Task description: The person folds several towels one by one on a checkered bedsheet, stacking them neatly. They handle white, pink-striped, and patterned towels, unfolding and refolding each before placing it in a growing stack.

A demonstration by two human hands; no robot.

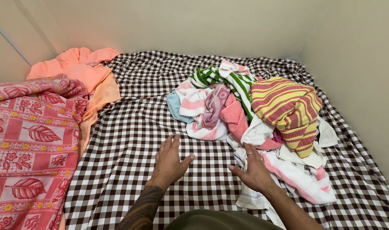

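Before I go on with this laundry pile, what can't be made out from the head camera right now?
- Head view: the lower cloths in the pile of towels are covered by the striped ones on top.
- The white cloth under the right hand is partly hidden by that hand and forearm.
- The floral blanket is cut off by the left and bottom edges.
- The left hand's palm lies flat on the checked sheet, so its underside is unseen.
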